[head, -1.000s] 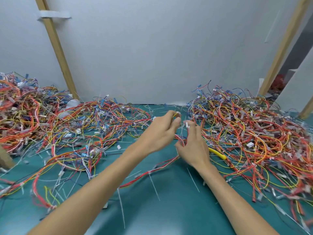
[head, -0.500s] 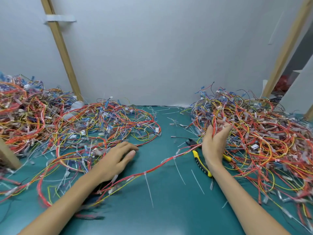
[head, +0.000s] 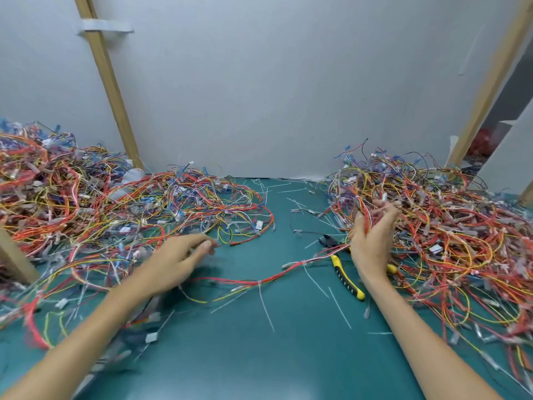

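My right hand (head: 372, 241) grips a wire clump (head: 367, 216) at the left edge of the right pile (head: 450, 243), while my left hand (head: 176, 258), fingers relaxed and apparently empty, hovers nearest the red harness (head: 259, 282), which runs left-to-right across the tabletop (head: 259, 359).

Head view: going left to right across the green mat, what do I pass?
left wire pile → left hand → tied red wire bundle → right hand, gripping strands of the last heap → right wire pile
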The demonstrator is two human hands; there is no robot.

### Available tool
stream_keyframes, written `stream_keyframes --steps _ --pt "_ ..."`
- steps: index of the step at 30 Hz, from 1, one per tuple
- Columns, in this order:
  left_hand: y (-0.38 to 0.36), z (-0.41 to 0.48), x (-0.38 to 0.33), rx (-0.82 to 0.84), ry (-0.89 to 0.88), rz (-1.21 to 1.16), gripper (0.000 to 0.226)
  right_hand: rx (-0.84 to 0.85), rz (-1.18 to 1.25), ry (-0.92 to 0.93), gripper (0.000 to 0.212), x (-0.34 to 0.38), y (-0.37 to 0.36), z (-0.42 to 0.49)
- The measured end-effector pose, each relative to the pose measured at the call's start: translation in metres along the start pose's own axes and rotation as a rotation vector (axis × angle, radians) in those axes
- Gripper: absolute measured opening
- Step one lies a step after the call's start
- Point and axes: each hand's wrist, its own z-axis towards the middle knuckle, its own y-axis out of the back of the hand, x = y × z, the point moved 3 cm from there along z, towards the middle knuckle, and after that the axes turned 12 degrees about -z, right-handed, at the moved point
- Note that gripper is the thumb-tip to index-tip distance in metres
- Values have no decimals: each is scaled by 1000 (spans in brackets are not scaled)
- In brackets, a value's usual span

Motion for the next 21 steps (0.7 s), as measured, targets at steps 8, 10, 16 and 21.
stream_keyframes --steps 8,10,16,21 --pt "-71 9 -58 429 49 340 19 76 82 37 37 0 -3 -3" --pt "-67 17 -69 399 46 298 13 82 105 21 36 -4 -4 -1" --pt "-38 42 -120 190 -48 -581 25 113 141 -22 22 -3 -5 0" --pt "-74 68 -122 -32 61 -1150 31 198 214 -34 29 1 -3 -5"
